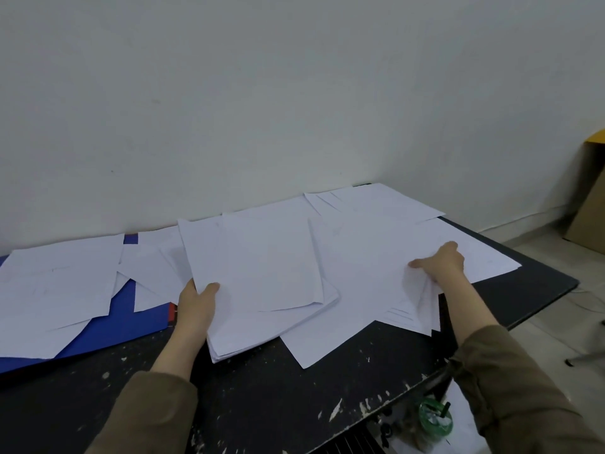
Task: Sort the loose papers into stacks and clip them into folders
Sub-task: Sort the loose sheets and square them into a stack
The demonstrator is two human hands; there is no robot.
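Observation:
White loose papers [366,257] cover the back of a black table [262,388]. My left hand [196,306] grips the near left edge of a thick paper stack [262,290] in the middle, thumb on top. My right hand [440,262] pinches a bunch of sheets [415,306] at the right, lifting their edge off the table. A blue folder [124,319] lies at the left under more loose sheets [55,290], with a red patch showing at its right end.
A white wall rises right behind the table. The table's right edge drops to a tiled floor. A brown cardboard box [589,204] leans at the far right. A green-lidded cup [435,417] sits below the table's near right corner.

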